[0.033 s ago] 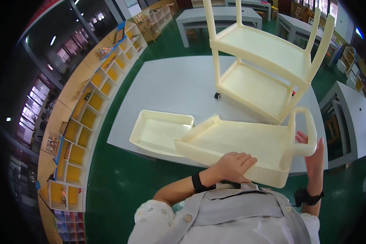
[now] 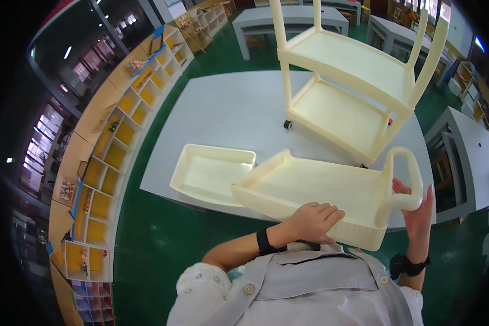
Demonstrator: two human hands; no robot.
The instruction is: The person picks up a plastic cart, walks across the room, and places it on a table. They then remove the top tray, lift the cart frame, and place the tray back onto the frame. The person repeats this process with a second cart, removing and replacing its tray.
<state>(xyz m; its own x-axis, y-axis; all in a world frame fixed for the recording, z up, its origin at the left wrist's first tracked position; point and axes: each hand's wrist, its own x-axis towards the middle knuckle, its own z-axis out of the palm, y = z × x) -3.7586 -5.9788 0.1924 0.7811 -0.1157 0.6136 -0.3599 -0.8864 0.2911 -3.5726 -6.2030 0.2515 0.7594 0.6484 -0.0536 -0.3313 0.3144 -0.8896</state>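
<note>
A cream tray (image 2: 331, 182) with a raised loop handle (image 2: 415, 174) at its right end is shown at the near edge of a pale grey table (image 2: 217, 108), its near right corner projecting past that edge toward a grey apron (image 2: 315, 280). The near wall of the tray is gripped by the left hand (image 2: 315, 221), whose fingers are bent and held close together over the rim; the underside of the grip is hidden. The right hand (image 2: 418, 214) is held open beneath and behind the handle, with thumb and fingers spread apart; whether the handle is touched cannot be told. A dark band is worn on each wrist. A smaller cream bin (image 2: 214, 168) is placed to the left, its right end partly covered from view by the left corner of the tray. Behind the tray, a cream cart (image 2: 350, 60) with two shelves, upright posts and small black wheels is stood on the table. The table is flanked on the left by a low shelf unit (image 2: 100, 205) with yellow-backed compartments, set on a green floor (image 2: 157, 266).
</note>
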